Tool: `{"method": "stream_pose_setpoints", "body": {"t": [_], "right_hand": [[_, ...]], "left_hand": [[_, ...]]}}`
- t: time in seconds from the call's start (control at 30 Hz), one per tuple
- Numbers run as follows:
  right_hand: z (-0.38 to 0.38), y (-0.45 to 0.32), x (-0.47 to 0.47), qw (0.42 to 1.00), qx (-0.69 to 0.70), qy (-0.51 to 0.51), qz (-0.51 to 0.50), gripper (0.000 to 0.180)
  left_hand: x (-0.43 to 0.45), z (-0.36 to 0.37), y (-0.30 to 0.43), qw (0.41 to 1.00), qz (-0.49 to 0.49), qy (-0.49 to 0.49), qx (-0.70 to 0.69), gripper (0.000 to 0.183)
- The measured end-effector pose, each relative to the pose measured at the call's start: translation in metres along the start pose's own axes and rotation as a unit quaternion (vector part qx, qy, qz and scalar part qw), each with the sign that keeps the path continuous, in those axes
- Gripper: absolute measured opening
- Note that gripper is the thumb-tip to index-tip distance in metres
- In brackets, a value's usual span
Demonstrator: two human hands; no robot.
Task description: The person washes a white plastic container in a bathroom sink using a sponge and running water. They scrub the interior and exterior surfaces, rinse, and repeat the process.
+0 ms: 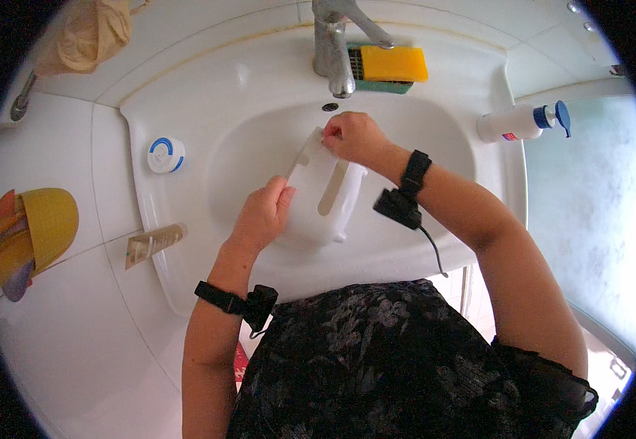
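Note:
A white plastic case [310,206] with a long oval slot is held tilted over the white washbasin [235,164]. My left hand [266,211] grips its left edge, thumb on the upper face. At the far end, my right hand [353,137] has its fingers curled in against the case's corner. Whether anything small sits inside those fingers is hidden. Short nubs stick out along the right side of the case. Both wrists wear black straps, each with a small black device [397,207] attached.
Behind the bowl stands a chrome faucet [331,52], beside a yellow sponge [395,63] on a green soap dish [389,86]. A round white tub [166,155] and a beige tube [156,244] are on the left. At right lies a white pump bottle [510,124].

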State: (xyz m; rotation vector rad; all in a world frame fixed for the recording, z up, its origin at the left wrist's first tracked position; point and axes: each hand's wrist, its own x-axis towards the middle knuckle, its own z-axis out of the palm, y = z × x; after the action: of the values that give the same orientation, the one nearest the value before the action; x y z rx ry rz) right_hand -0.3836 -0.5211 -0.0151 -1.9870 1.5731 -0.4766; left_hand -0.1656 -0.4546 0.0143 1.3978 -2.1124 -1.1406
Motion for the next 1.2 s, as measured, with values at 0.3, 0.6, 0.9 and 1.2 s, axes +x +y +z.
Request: {"method": "stream_pose_setpoints", "body": {"t": [0.3, 0.6, 0.9, 1.2], "right_hand": [[0.000, 0.006, -0.001, 0.999, -0.014, -0.003, -0.029, 0.018], [0.000, -0.003, -0.004, 0.999, 0.016, -0.023, -0.028, 0.016], [0.001, 0.019, -0.005, 0.997, 0.032, -0.010, 0.074, 0.020], [0.009, 0.012, -0.030, 0.986, 0.166, 0.028, -0.024, 0.013]], "left_hand": [[-0.001, -0.001, 0.007, 1.000, 0.001, 0.001, 0.018, 0.019], [-0.003, 0.001, 0.006, 1.000, -0.002, 0.001, 0.014, 0.019], [0.005, -0.005, 0.014, 0.998, -0.059, -0.027, -0.007, 0.023], [0.047, 0.005, 0.036, 0.974, -0.171, -0.059, 0.136, 0.034]]}}
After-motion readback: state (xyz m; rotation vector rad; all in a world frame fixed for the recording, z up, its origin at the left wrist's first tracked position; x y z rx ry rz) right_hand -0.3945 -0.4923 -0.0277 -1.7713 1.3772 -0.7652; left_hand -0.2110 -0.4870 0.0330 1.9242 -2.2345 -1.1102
